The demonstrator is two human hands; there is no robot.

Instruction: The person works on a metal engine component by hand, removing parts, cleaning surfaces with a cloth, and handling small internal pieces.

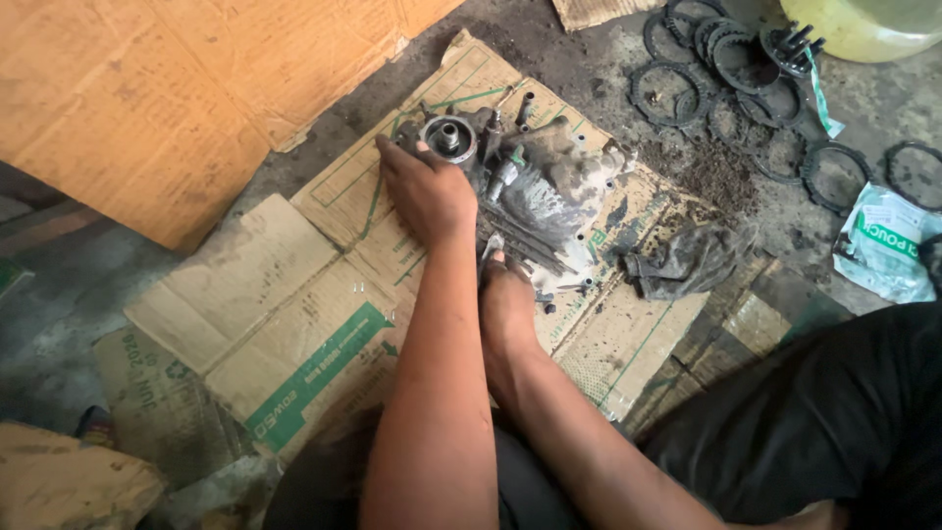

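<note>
1. Landmark: grimy grey cast-metal engine casing, lying flat on flattened brown cardboard sheets with green print on the concrete floor.
2. Left hand lies palm down on the casing's left edge, fingers spread flat and touching the metal beside a round silver bearing hub at the casing's upper left. Nothing clamped; it's a flat press, not a closed grasp.
3. Right hand is at the casing's near edge, fingertips touching the finned lower part. Can't tell whether the fingers pinch anything; they're curled under and partly hidden.
4. Dirty grey rag crumpled just right of the casing, on the cardboard edge.
5. Dark toothed clutch ring plates scattered on the floor beyond the casing's upper right, well apart from both hands.
6. White-green plastic pouch far right of the casing.
7. Yellow-green plastic tub past the rings, at the top right corner.
</note>
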